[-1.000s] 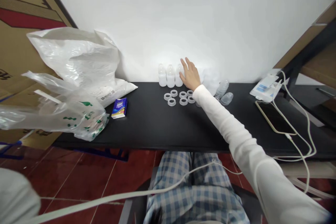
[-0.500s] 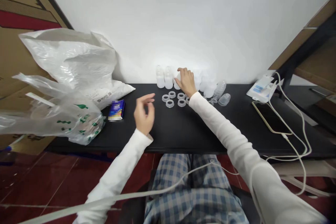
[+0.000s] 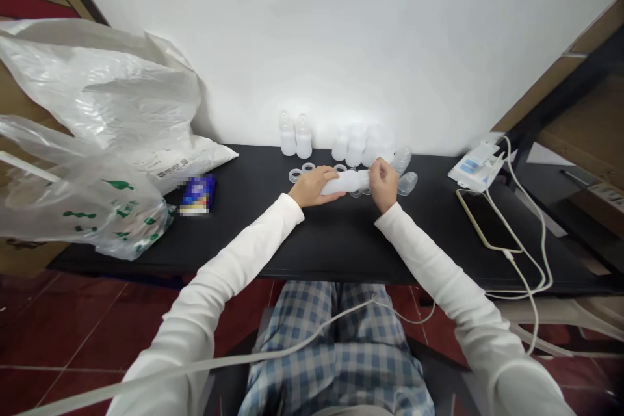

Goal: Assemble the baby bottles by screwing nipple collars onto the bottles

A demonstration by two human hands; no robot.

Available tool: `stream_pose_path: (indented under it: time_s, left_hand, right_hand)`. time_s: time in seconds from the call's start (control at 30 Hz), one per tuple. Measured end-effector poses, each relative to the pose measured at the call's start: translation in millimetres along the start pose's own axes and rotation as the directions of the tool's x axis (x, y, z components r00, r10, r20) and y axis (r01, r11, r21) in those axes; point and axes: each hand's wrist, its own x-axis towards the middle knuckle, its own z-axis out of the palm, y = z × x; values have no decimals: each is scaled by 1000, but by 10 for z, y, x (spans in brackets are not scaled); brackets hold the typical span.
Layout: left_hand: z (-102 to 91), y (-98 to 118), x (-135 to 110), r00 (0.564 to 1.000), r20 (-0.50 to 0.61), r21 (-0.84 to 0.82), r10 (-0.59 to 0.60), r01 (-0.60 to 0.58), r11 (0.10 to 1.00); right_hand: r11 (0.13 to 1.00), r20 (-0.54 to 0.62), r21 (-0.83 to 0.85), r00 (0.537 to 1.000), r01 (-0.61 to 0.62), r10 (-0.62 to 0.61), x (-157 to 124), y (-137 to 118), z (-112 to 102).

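Note:
A frosted white baby bottle (image 3: 347, 181) lies sideways between my two hands above the table. My left hand (image 3: 314, 187) is wrapped round its base end. My right hand (image 3: 384, 183) is closed at the neck end; its fingers hide that end, so any small part pinched there cannot be made out. Behind my hands, two bottles with clear domed covers (image 3: 295, 136) stand against the wall. More frosted bottles (image 3: 355, 146) stand to their right. Clear collar rings (image 3: 295, 175) lie around and partly under the held bottle. A clear dome cover (image 3: 407, 183) lies just right of my right hand.
White plastic bags (image 3: 136, 97) and a blue packet (image 3: 199, 194) occupy the left of the black table (image 3: 331, 240). On the right lie a phone (image 3: 489, 221) and a white-and-blue package (image 3: 476, 166). A white cable (image 3: 234, 359) crosses in front of my body.
My right hand has taken a bottle from the row at the wall and brought it nearer. My left hand has moved right and closed round it. The view has shifted slightly.

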Motion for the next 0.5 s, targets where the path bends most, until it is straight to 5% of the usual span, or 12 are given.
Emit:
stream_pose_path:
  time_s: [0.2, 0.33, 0.43, 0.5]
  left_hand:
    - [-200, 202, -36, 976, -98, -333, -196, 154, 930]
    - [-316, 231, 53, 940, -56, -514, -337, 262, 817]
    - [-382, 166, 106, 905, 69, -601, -419, 373, 706]
    - [-425, 85, 116, 856, 198, -636, -478, 483, 602]
  right_hand:
    - [978, 57, -109, 984, 176, -171, -123, -95, -47]
    - [943, 141, -104, 943, 317, -302, -138, 35, -38]
    - [885, 254, -70, 866, 460, -430, -90, 157, -33]
    - [815, 370, -8, 759, 579, -536, -57, 193, -32]
